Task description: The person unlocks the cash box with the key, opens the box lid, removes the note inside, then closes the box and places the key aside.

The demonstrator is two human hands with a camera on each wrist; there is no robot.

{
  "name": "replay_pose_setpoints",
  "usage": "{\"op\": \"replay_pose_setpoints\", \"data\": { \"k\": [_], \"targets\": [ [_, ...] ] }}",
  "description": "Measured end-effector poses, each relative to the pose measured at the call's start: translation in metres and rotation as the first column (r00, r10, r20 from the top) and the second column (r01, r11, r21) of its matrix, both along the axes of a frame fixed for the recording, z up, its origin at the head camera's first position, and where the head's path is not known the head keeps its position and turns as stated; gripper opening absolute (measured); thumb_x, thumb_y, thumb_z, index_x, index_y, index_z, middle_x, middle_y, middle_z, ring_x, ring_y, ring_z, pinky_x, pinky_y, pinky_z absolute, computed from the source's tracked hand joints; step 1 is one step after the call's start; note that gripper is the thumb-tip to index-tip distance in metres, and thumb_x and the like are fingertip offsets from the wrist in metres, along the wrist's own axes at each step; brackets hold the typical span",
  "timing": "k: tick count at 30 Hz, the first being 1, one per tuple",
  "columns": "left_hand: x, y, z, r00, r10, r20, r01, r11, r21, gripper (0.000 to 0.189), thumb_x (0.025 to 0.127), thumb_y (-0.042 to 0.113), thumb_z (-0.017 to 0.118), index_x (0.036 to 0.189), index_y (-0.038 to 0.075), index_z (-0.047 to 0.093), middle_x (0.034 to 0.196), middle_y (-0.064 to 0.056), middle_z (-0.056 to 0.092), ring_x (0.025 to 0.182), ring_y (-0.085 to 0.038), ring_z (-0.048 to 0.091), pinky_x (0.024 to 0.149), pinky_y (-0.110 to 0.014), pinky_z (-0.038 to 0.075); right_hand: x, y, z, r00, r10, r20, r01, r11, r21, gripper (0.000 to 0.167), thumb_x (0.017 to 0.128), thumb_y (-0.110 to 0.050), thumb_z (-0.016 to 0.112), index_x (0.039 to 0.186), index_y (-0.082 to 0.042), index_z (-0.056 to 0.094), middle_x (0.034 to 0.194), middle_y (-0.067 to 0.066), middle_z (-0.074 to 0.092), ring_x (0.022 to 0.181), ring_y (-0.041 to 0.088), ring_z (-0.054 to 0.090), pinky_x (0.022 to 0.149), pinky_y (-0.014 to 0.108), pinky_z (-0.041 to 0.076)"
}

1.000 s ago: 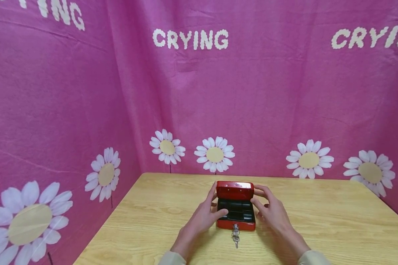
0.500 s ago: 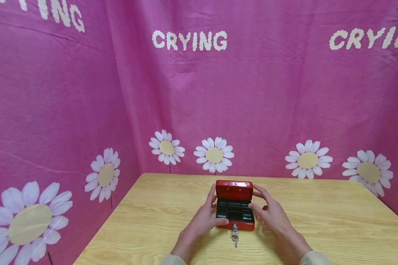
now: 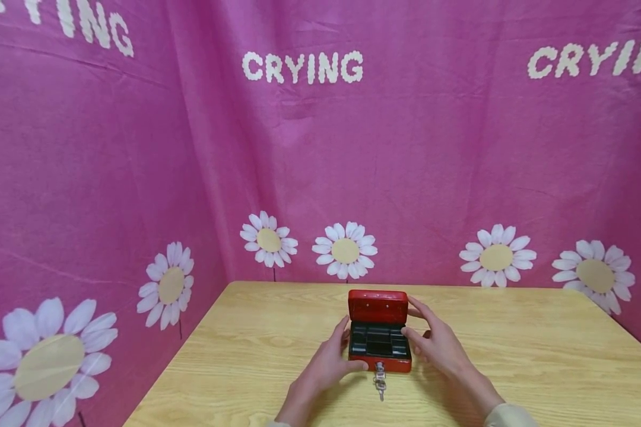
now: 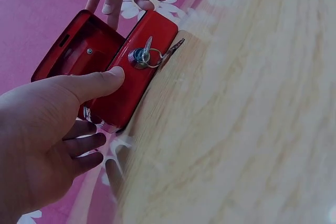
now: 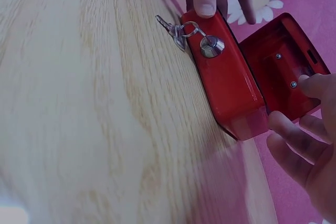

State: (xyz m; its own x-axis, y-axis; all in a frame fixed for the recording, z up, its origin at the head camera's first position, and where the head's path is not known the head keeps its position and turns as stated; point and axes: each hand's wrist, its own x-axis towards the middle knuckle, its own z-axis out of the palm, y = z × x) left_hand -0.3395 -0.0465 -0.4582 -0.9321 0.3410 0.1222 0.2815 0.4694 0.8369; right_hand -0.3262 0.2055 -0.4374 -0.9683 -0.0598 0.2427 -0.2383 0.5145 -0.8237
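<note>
A small red cash box [image 3: 380,365] stands on the table with its lid [image 3: 378,308] raised and a black compartmented tray [image 3: 379,339] inside. From the lock on its front hangs a ring of keys [image 4: 152,56]. My left hand [image 3: 326,359] grips the front left corner, its thumb [image 4: 107,82] flat on the front face and its other fingers by the left side. On the right side my right hand [image 3: 440,344] holds the box near the hinge. Its thumb lies by the tray's edge and a forefinger reaches the lid's right edge. Some fingertips are hidden behind the lid.
The light wooden table [image 3: 246,332] extends to both sides of the box. A pink cloth [image 3: 406,148] with white flowers and lettering hangs behind the table and along the left side.
My left fingers have come down from the lid's left edge, and the left thumb has moved from over the tray to the box's front. The right thumb has shifted slightly lower. The lid stays raised.
</note>
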Motion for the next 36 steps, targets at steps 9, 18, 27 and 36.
{"op": "replay_pose_setpoints", "data": {
  "k": [9, 18, 27, 36],
  "targets": [
    [0.0, -0.001, -0.003, 0.999, 0.03, 0.026, -0.03, 1.0, 0.008, 0.088, 0.079, 0.027, 0.084, 0.152, 0.009, 0.039, 0.145, -0.01, 0.055, 0.131, -0.029, 0.054, 0.115, -0.053, 0.038, 0.002, -0.004, 0.004, 0.998, -0.026, -0.05, 0.027, 0.999, 0.038, 0.072, 0.096, -0.019, 0.067, 0.157, -0.024, 0.029, 0.147, 0.02, 0.05, 0.058, 0.02, 0.058, 0.051, 0.024, 0.049],
    [-0.002, 0.0, -0.006, 0.999, 0.014, 0.029, -0.016, 0.998, 0.053, 0.084, 0.079, 0.026, 0.085, 0.15, 0.012, 0.043, 0.144, -0.01, 0.056, 0.132, -0.033, 0.054, 0.113, -0.051, 0.041, 0.003, -0.014, 0.019, 0.999, -0.03, 0.014, 0.03, 0.999, 0.043, 0.07, 0.098, -0.019, 0.061, 0.159, -0.018, 0.024, 0.146, 0.023, 0.049, 0.061, 0.024, 0.061, 0.045, 0.028, 0.049],
    [-0.001, 0.005, -0.006, 0.999, 0.044, 0.027, -0.046, 0.997, 0.06, 0.081, 0.078, 0.02, 0.085, 0.149, 0.01, 0.046, 0.143, -0.011, 0.057, 0.131, -0.033, 0.055, 0.112, -0.05, 0.042, 0.004, -0.01, 0.017, 0.999, -0.026, 0.019, 0.025, 0.999, 0.037, 0.071, 0.098, -0.016, 0.061, 0.159, -0.017, 0.024, 0.148, 0.023, 0.047, 0.058, 0.025, 0.06, 0.044, 0.03, 0.05],
    [0.0, 0.004, -0.007, 0.998, 0.062, -0.005, -0.062, 0.998, 0.034, 0.079, 0.078, 0.023, 0.085, 0.147, 0.01, 0.048, 0.139, -0.01, 0.061, 0.13, -0.031, 0.055, 0.113, -0.052, 0.041, 0.005, -0.002, 0.022, 0.997, -0.06, -0.049, 0.06, 0.998, -0.003, 0.055, 0.097, -0.013, 0.062, 0.147, -0.006, 0.042, 0.14, 0.026, 0.053, 0.062, 0.026, 0.066, 0.045, 0.033, 0.053]
  ]
}}
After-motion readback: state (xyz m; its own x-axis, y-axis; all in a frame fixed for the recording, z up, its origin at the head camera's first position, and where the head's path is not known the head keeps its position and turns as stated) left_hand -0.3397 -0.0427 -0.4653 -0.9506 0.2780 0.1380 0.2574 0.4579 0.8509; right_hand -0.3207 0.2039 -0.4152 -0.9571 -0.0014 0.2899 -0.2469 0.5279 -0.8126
